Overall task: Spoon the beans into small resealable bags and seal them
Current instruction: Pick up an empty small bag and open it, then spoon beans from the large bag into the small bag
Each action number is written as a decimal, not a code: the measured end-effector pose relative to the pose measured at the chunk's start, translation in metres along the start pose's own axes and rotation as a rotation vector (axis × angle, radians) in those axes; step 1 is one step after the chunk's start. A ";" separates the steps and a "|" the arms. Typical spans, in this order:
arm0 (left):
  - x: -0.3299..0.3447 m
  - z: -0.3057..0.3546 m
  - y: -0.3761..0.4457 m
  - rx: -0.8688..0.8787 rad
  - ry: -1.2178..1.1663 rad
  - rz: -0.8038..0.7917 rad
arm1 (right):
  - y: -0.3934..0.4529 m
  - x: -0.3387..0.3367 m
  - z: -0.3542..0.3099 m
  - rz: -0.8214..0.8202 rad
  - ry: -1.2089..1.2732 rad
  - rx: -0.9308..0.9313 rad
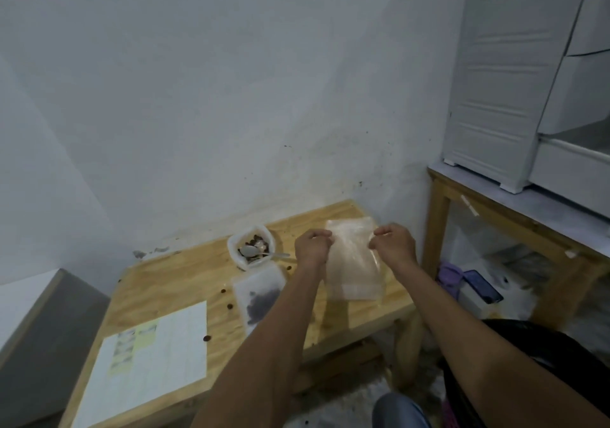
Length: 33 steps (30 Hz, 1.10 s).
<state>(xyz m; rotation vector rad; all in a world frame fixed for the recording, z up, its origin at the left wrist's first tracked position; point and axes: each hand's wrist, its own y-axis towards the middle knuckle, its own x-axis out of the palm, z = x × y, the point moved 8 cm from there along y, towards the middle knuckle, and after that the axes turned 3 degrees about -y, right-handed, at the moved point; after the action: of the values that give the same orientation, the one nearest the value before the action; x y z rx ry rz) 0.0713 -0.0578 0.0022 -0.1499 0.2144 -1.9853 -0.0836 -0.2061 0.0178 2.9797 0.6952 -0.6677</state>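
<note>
A clear, empty resealable bag hangs above the right end of the wooden table. My left hand pinches its upper left edge and my right hand pinches its upper right edge. To the left stands a white tub with dark beans, and a plastic spoon lies across it. In front of the tub lies a second clear bag holding dark beans, partly hidden by my left forearm.
Several loose beans are scattered on the table. A printed sheet lies at the near left. A wooden shelf unit with a white drawer cabinet stands to the right, a phone beneath it. The wall runs behind.
</note>
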 end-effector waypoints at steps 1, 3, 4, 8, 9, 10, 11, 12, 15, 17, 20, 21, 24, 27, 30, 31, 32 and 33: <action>-0.007 0.014 -0.001 0.050 -0.037 0.002 | -0.002 0.004 -0.011 -0.050 0.058 -0.030; -0.025 0.045 -0.007 0.183 -0.079 -0.003 | -0.009 0.012 -0.039 -0.156 0.185 -0.106; -0.035 0.061 -0.009 0.250 -0.082 -0.011 | -0.014 0.014 -0.055 -0.184 0.240 -0.149; -0.077 0.112 -0.019 0.489 0.027 -0.061 | -0.033 0.026 -0.120 -0.303 0.311 -0.283; -0.086 0.121 -0.021 0.536 0.065 -0.068 | -0.040 0.033 -0.136 -0.357 0.265 -0.326; -0.095 0.129 -0.022 0.572 0.099 -0.065 | -0.047 0.042 -0.151 -0.408 0.200 -0.371; -0.104 0.136 -0.023 0.604 0.126 -0.053 | -0.054 0.052 -0.163 -0.453 0.134 -0.413; -0.113 0.141 -0.022 0.631 0.148 -0.040 | -0.060 0.061 -0.173 -0.490 0.079 -0.446; -0.139 0.149 -0.022 0.656 0.194 0.004 | -0.075 0.083 -0.195 -0.528 0.003 -0.493; -0.155 0.152 -0.028 0.692 0.255 0.086 | -0.082 0.093 -0.205 -0.493 -0.018 -0.502; -0.174 0.158 -0.043 0.802 0.313 0.272 | -0.091 0.106 -0.213 -0.403 -0.061 -0.521; -0.176 0.159 -0.047 0.818 0.295 0.284 | -0.094 0.111 -0.215 -0.388 -0.066 -0.533; -0.183 0.157 -0.049 0.732 0.320 0.344 | -0.103 0.125 -0.219 -0.370 -0.061 -0.564; -0.193 0.154 -0.045 0.640 0.343 0.398 | -0.112 0.133 -0.224 -0.352 -0.019 -0.586; -0.197 0.147 -0.035 0.507 0.071 0.241 | -0.120 0.140 -0.231 -0.361 0.003 -0.606; -0.199 0.145 -0.034 0.459 -0.027 0.188 | -0.122 0.142 -0.232 -0.364 0.000 -0.614; -0.199 0.143 -0.034 0.409 -0.139 0.115 | -0.123 0.143 -0.233 -0.367 -0.006 -0.620; -0.197 0.141 -0.036 0.363 -0.246 0.037 | -0.125 0.145 -0.234 -0.371 -0.009 -0.623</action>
<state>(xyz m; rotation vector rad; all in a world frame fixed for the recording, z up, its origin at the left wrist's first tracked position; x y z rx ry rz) 0.1488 0.1241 0.1463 -0.1520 -0.2986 -1.9146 0.0749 -0.0082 0.1821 2.2970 1.2083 -0.3714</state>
